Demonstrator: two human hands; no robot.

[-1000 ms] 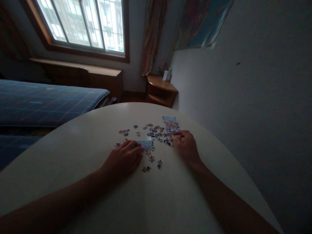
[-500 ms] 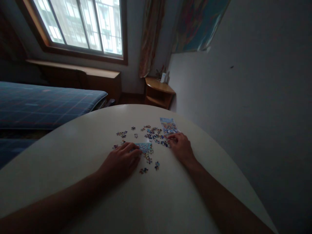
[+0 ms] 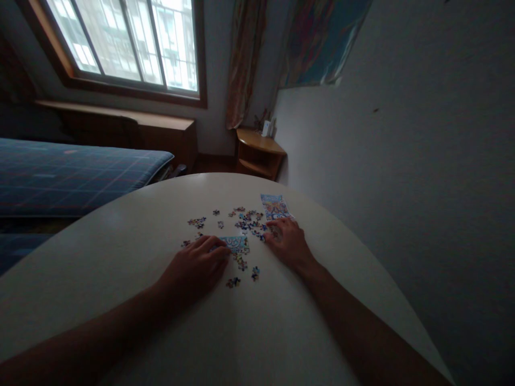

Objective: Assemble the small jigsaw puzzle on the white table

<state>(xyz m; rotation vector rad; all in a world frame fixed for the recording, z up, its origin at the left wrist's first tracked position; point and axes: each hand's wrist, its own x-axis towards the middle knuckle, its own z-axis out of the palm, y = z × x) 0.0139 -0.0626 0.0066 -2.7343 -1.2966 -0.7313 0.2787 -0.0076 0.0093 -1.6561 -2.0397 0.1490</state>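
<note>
The light-blue, flat, patterned oblong panel of what look like joined jigsaw pieces (image 3: 237, 244) lies on the pale, smooth round table (image 3: 241, 332), its long axis running left to right before the person. The left hand (image 3: 198, 264) lies over the panel's left end, fingers together and slightly bent; whether they pinch anything beneath is hidden.

Beyond the panel and toward its right spreads a cluster of small, dark-and-multicoloured loose jigsaw pieces (image 3: 248, 221). The right hand (image 3: 290, 242), to the right of the panel, is much the nearer to this cluster: its thumb and forefinger reach leftward to the cluster's right edge, a narrow gap between them. I can't make out whether a piece sits there.

The blue-and-orange printed paper sheet (image 3: 274, 206) lies beyond the panel to its right, its near edge partly covered by the right hand. The panel's left end is out of sight under the left hand, and dim light blurs the pieces' shapes and prints.
</note>
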